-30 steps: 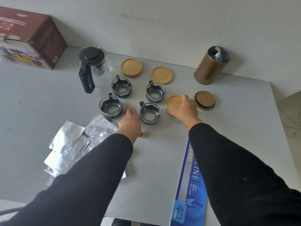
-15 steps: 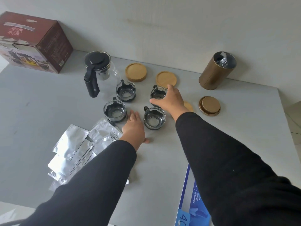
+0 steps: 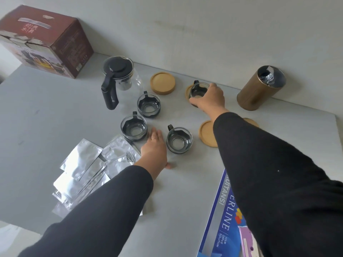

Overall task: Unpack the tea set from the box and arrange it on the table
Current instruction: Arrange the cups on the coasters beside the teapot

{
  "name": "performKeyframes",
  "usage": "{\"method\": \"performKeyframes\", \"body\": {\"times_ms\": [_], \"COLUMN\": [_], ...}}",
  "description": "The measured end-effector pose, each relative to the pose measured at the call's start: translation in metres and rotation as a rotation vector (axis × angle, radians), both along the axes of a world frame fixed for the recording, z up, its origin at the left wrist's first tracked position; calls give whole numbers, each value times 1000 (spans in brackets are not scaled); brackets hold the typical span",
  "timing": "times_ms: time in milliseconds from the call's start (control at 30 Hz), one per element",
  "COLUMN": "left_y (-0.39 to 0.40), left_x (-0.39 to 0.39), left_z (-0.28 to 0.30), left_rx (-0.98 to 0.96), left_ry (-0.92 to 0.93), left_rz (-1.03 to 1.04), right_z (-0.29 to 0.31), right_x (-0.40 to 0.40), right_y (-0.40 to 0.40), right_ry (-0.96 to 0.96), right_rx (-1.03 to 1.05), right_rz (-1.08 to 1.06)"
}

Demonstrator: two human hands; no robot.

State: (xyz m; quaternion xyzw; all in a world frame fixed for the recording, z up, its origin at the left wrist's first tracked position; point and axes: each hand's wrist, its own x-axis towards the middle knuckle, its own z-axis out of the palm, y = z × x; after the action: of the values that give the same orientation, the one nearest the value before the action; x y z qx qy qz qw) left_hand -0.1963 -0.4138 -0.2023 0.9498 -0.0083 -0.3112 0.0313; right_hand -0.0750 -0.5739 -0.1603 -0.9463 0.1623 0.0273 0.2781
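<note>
Hands work over a grey table (image 3: 55, 117). Right hand (image 3: 208, 98) grips a small glass cup with black holder (image 3: 198, 90) over a round wooden coaster (image 3: 187, 91), right of the black-lidded glass teapot (image 3: 118, 80). Left hand (image 3: 154, 147), fingers straight, rests flat nearer than the teapot, between two matching cups (image 3: 133, 127).

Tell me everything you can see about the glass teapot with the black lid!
The teapot stands upright near the back of the grey table, between the brown box and a round wooden coaster. Its belly is clear glass, so a metal strainer shows inside. On top sits a round black lid with a knob. A thick black handle curves down its front-left side. It looks empty. Neither hand touches it; the closest cup sits just to its right.
</note>
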Motion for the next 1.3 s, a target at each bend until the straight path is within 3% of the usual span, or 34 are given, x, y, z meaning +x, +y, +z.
{"method": "performKeyframes", "body": {"times_ms": [767,1000,1300], "left_y": [-4,-3,-2], "left_x": [2,2,0], "left_z": [-9,-8,-3], "left_rx": [5,0,-27], "left_ry": [-1,-1,-1], "left_rz": [41,41,44], "right_z": [-20,-19,-28], "right_x": [42,-20,-92], "right_y": [-11,-30,-58], "right_ry": [57,-138,269], "right_rx": [52,-11,-94], "right_rz": [62,32,295]}}
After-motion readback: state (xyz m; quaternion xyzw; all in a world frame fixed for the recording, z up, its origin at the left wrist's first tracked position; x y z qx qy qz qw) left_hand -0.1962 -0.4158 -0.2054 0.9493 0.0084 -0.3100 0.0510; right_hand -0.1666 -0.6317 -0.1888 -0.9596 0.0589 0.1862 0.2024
